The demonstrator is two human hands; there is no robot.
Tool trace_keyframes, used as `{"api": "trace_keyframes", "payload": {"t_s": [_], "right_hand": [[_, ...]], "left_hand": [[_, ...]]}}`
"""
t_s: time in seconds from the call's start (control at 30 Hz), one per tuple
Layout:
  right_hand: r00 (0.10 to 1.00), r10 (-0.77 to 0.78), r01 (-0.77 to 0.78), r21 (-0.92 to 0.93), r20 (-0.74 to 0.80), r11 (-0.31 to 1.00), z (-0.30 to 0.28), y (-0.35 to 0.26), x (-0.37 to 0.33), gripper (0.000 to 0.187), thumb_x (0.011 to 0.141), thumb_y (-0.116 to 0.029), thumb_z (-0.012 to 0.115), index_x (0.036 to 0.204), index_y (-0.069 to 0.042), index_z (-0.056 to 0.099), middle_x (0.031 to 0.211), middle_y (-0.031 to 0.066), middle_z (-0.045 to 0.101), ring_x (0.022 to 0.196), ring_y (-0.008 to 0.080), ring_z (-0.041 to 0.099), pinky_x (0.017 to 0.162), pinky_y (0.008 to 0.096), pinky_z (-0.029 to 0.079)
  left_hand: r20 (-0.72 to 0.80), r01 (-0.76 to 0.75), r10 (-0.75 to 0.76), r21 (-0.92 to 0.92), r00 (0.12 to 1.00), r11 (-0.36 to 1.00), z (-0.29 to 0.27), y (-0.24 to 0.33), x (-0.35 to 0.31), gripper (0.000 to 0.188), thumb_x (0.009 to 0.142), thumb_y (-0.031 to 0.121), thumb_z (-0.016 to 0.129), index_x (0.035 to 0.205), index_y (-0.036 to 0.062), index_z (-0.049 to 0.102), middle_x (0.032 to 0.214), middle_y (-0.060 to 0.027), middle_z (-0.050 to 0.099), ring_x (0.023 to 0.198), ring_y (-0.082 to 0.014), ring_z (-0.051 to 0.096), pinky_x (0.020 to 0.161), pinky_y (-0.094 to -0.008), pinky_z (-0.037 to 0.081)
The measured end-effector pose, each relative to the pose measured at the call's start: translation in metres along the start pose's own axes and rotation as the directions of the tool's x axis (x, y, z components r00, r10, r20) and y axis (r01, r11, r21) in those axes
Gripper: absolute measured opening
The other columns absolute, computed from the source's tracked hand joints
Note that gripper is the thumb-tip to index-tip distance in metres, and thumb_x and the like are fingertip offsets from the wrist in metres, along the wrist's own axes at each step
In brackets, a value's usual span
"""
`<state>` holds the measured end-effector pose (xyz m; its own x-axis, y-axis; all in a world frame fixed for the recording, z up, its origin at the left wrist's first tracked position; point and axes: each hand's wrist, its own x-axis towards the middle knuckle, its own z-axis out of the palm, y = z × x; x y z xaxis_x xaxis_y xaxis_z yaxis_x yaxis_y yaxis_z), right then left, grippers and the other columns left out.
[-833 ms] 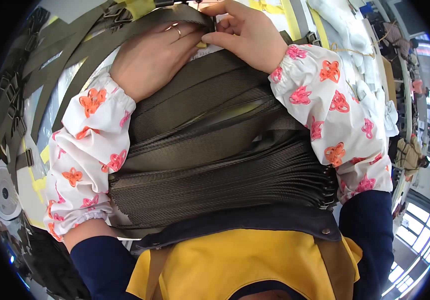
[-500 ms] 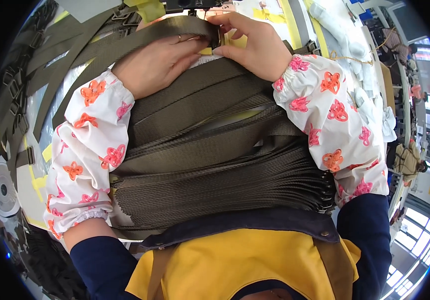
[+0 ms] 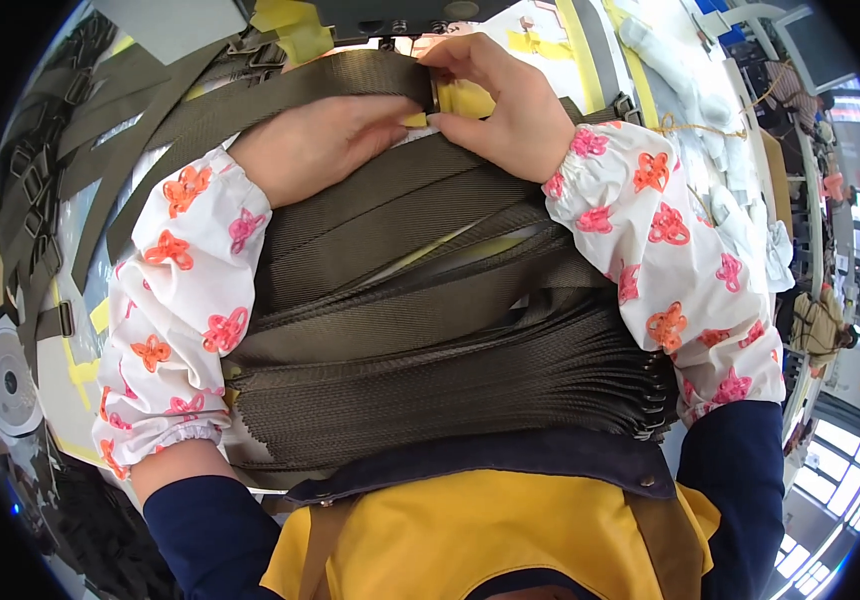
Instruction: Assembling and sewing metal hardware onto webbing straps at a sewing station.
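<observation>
So the flat olive-green woven webbing strap (image 3: 350,82) is at the far side of the work surface, arching over the fingers of the bare left hand (image 3: 315,150), just in front of the dark boxy machine head (image 3: 395,15). The bare right hand (image 3: 510,110) has the strap's end framed between thumb and index finger, one at each edge, so I'd call that a light edge pinch, with a gap in the curl where bright yellow tape (image 3: 470,98) shows through. The left fingertips are tucked under the webbing, so I can't tell if they're gripping or just propping it up. What could go wrong, imo: an edge-only pinch could let the end twist or skew if the rest of the strap drags off to the left. Fingers that close to the machine's small dark metal foot (image 3: 387,43) also look like a risk if it were running. And the thick pleated stack of dark olive webbing (image 3: 440,400) near the person's body could slump if a forearm bumped it. As for direction, the strap's end points right, and its long axis runs roughly left to right, bowing up in the middle and sloping back toward the person on the left.
</observation>
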<state>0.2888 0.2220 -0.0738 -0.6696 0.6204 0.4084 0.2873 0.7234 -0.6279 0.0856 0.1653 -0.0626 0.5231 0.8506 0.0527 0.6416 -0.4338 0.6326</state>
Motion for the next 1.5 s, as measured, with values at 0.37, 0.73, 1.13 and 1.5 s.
{"api": "trace_keyframes", "payload": {"t_s": [0.37, 0.73, 1.13, 1.5], "right_hand": [[0.991, -0.097, 0.109, -0.137, 0.092, 0.985, 0.002, -0.003, 0.004, 0.048, 0.067, -0.001, 0.063, 0.113, -0.004, 0.049, 0.105, 0.0135, 0.057, 0.097, 0.0316, 0.056, 0.084, 0.0342, 0.046], [0.97, -0.179, 0.2, -0.124, 0.162, 0.972, -0.013, -0.008, 0.009, 0.037, 0.067, 0.002, 0.066, 0.103, -0.001, 0.058, 0.107, 0.0178, 0.057, 0.1, 0.0336, 0.055, 0.082, 0.0341, 0.046], [0.978, 0.029, 0.026, -0.258, 0.205, 0.966, -0.007, -0.014, -0.001, 0.031, 0.075, -0.001, 0.06, 0.106, -0.003, 0.059, 0.115, 0.019, 0.053, 0.103, 0.0346, 0.053, 0.087, 0.0354, 0.045], [0.988, -0.061, 0.089, -0.196, 0.144, 0.976, 0.002, -0.007, -0.012, 0.034, 0.077, 0.006, 0.052, 0.111, 0.001, 0.055, 0.122, 0.0208, 0.048, 0.114, 0.0346, 0.046, 0.094, 0.0354, 0.04]], "left_hand": [[-0.123, -0.087, 0.108, 0.165, 0.986, 0.982, 0.001, 0.005, -0.002, 0.02, 0.084, 0.016, 0.055, 0.103, 0.0094, 0.056, 0.086, -0.015, 0.06, 0.077, -0.034, 0.058, 0.065, -0.04, 0.047], [-0.148, -0.014, 0.054, 0.26, 0.988, 0.966, 0.002, 0.01, -0.006, 0.018, 0.082, 0.016, 0.056, 0.099, 0.0112, 0.058, 0.082, -0.0119, 0.06, 0.073, -0.0322, 0.058, 0.061, -0.0393, 0.047], [-0.288, -0.159, 0.391, 0.591, 0.874, 0.791, 0.016, 0.023, -0.013, 0.02, 0.073, 0.009, 0.059, 0.093, 0.0055, 0.059, 0.081, -0.0065, 0.059, 0.074, -0.0233, 0.058, 0.06, -0.0347, 0.047], [-0.245, -0.231, 0.428, 0.564, 0.87, 0.793, 0.007, -0.007, -0.002, 0.035, 0.066, 0.004, 0.06, 0.101, 0.0053, 0.06, 0.099, -0.0044, 0.059, 0.08, -0.0229, 0.056, 0.069, -0.033, 0.046]]}}
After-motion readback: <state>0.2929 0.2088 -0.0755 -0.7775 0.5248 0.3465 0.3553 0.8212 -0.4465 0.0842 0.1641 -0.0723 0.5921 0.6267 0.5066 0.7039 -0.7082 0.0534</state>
